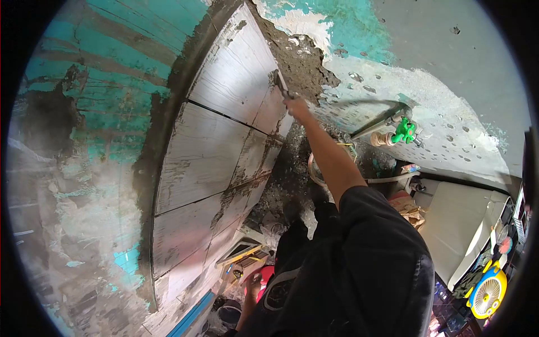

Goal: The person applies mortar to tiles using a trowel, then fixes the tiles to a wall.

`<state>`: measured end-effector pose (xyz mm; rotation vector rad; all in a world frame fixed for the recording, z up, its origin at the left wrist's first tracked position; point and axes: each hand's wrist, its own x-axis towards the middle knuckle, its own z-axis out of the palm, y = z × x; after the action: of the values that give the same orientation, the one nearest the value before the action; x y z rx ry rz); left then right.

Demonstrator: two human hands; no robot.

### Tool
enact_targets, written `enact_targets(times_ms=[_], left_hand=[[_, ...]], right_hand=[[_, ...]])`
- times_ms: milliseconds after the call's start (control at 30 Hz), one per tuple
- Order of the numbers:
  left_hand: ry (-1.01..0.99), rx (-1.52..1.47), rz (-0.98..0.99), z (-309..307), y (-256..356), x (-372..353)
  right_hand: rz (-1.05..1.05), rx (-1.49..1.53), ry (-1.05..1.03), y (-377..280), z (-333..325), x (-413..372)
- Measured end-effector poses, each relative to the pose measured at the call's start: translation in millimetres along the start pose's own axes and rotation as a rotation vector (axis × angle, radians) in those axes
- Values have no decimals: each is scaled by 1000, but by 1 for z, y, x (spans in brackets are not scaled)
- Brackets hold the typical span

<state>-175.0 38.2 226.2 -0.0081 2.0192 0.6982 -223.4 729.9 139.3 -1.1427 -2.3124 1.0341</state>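
My right hand (pixel 297 109) is closed around the handle of a small trowel (pixel 281 85). The blade lies against the right edge of the upper white wall tile (pixel 236 67), where rough wet mortar (pixel 300 62) covers the neighbouring wall. More large white tiles (pixel 196 151) sit below, streaked with grey mortar and split by dark joints. Low down, my left hand (pixel 252 287) hangs beside a red container (pixel 266 275); its fingers are small and partly shadowed, so I cannot tell what they hold.
A green-handled tap (pixel 404 132) sticks out of the pitted wall on the right. Below it are a hose (pixel 317 168) and a pale pipe (pixel 387 180). A yellow spirit level (pixel 241 255) lies near the tiles' foot. A yellow-and-blue fan (pixel 487 292) stands lower right.
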Motion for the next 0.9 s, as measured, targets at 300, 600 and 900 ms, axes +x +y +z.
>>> enact_targets(times_ms=[300,600,900], left_hand=[[69,510,469,8,-82,13],[-211,-441,-143,12,-99,35],[94,-62,-246,21,7,-19]], right_hand=[[452,644,-63,-89,3,-127],[469,770,67,-104,70,-37],[628,932,43,-59,6,-98]])
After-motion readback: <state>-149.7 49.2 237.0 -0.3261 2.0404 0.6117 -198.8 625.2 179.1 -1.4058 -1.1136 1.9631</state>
